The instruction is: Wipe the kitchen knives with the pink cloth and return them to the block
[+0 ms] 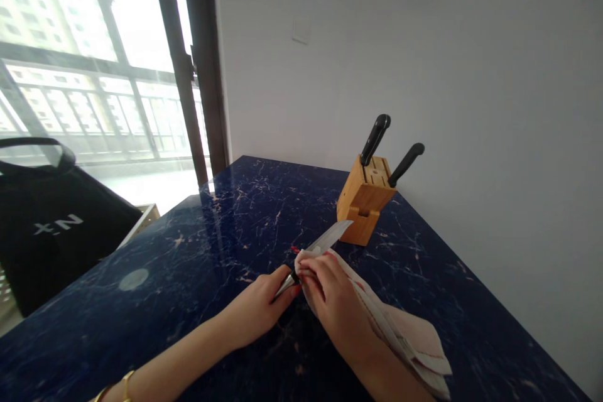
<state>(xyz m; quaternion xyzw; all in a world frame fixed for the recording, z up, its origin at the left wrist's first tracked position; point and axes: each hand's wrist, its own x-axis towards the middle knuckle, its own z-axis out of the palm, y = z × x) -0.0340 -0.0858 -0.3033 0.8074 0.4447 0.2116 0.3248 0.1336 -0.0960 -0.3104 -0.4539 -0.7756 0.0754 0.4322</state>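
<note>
My left hand (261, 304) is closed round the handle of a knife (330, 237), whose steel blade points away toward the wooden knife block (365, 198). My right hand (332, 304) pinches a pale folded cloth (414, 342) against the base of the blade, fingers closed on it. The cloth trails back over my right wrist onto the table. Two black-handled knives (375, 137) stand in the block's slots.
The dark blue marbled table (211, 239) runs to a white wall on the right and back. A black bag (47, 213) sits off the table's left edge, beside a large window with a dark frame (188, 69).
</note>
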